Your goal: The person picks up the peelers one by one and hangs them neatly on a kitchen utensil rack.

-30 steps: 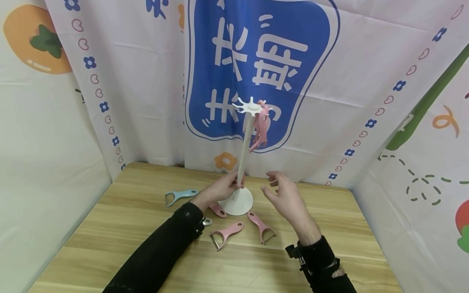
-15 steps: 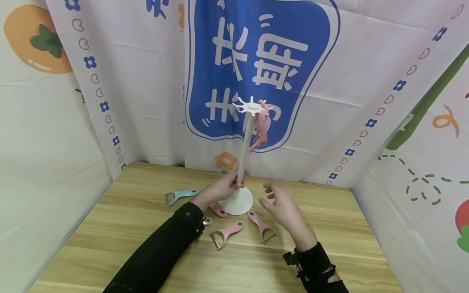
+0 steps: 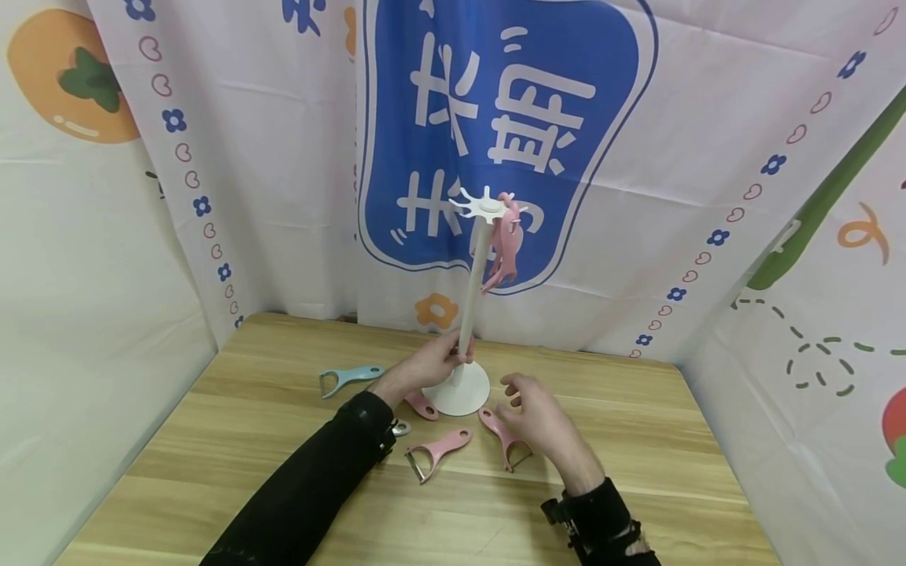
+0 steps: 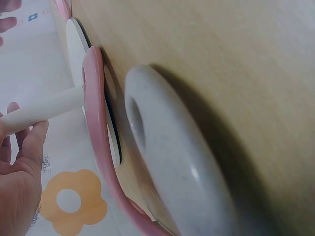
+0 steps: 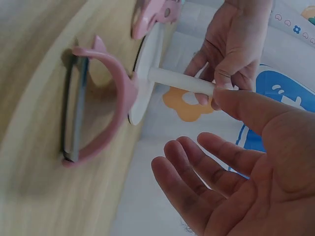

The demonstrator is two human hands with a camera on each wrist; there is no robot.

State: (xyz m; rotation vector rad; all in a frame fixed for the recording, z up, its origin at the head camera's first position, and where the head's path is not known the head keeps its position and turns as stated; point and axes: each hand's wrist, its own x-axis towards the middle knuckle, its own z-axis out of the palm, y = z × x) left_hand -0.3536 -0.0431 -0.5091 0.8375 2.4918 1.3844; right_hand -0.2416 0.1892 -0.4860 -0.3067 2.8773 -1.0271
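A white stand (image 3: pixel 476 291) with a round base and a hooked top rises near the middle of the table. My left hand (image 3: pixel 426 365) grips its pole just above the base. Pink peelers (image 3: pixel 506 244) hang from the hooks on the right side. My right hand (image 3: pixel 543 417), fingers spread and holding nothing, hovers over a pink peeler (image 3: pixel 488 417) right of the base, partly covering it in the head view. That peeler's blade (image 5: pixel 78 110) faces the right wrist camera. Another pink peeler (image 3: pixel 440 450) lies in front of the base.
A blue peeler (image 3: pixel 351 376) lies left of the stand. By my left wrist are one more pink peeler (image 4: pixel 96 113) and a grey-handled one (image 4: pixel 167 142), both partly hidden by the forearm in the head view. A printed curtain (image 3: pixel 297 196) hangs behind the table (image 3: pixel 609 393).
My right hand has moved down and slightly left, from beside the stand to above the pink peeler. The left hand and the stand have stayed in place.
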